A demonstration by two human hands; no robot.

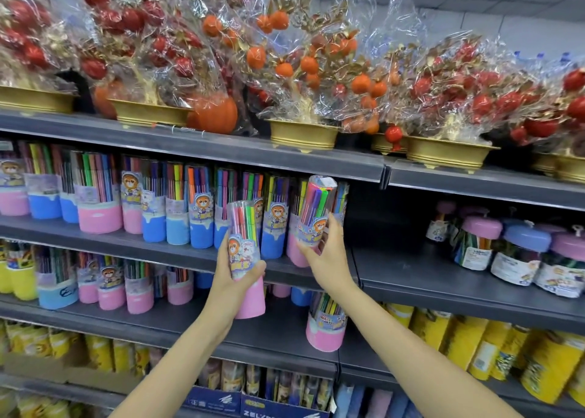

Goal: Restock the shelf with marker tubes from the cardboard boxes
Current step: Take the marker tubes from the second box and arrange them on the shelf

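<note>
While a pink-based marker tube (248, 261) is gripped upright by the left hand (232, 272) at centre frame, before the shelf (177, 246), a second, tilted marker tube (316, 218) is clasped by the right hand (327, 253) at the shelf's right end, beside the row of blue- and pink-based tubes (177, 209). Wrapped ornamental fruit trees (285, 53) are ranged across the upper frame.

Two pink-based marker tubes: one (248, 259) upright before the shelf (177, 243), the other (316, 218) tilted at the row's end.
</note>
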